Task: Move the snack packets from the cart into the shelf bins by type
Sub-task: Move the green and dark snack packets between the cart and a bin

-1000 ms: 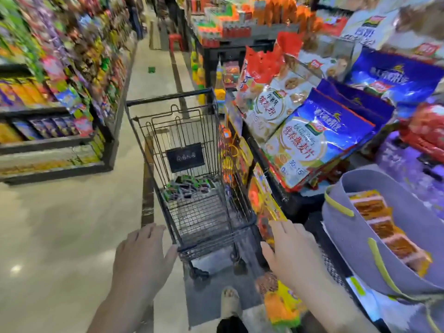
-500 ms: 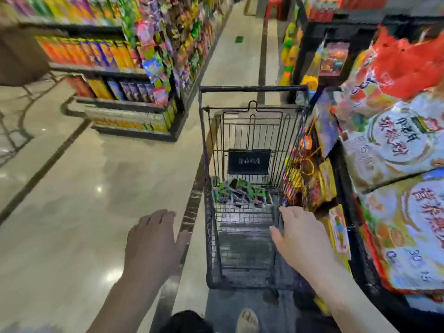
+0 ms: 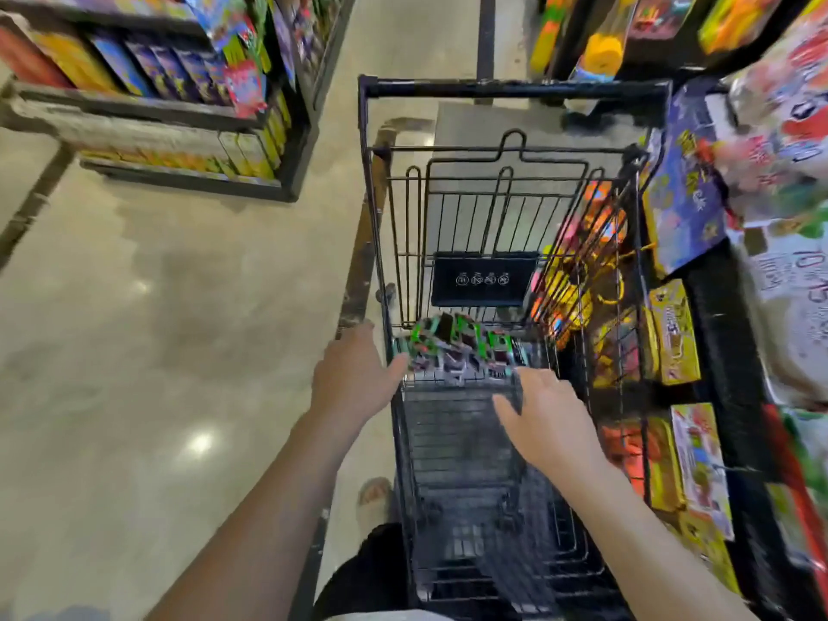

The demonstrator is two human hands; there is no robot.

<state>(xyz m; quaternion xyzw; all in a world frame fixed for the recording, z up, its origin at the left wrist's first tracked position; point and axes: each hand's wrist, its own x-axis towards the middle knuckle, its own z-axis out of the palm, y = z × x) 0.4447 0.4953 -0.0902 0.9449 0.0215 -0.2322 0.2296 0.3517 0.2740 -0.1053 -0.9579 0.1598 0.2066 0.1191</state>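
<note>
A second ago my hands hung low at the near end of the cart (image 3: 515, 88) and I was looking half at the shelf on my right (image 3: 717, 333). Now I am bent over the basket and both arms have gone forward. My right hand (image 3: 549, 414) is down inside the wire walls, fingers straight and loosely spread, holding nothing, its tips just short of the snack packets (image 3: 457, 351). My left hand (image 3: 354, 374) has come up to the cart's left wall, also spread wide and holding nothing, the thumb reaching in over the rim toward the same pile. The frame is smeared by my own movement, so I cannot say whether that thumb already touches a packet or only the wire. The packets themselves have not moved: a small heap of green and dark wrappers at the far end of the basket floor, just under the black label plate (image 3: 484, 280), with none yet on the shelf. So I judge this as the reach for a pick-up, with the sorting not begun. The heap looks loose and slippery, and with the colours mixed I would expect to separate the types once they are in hand.
</note>
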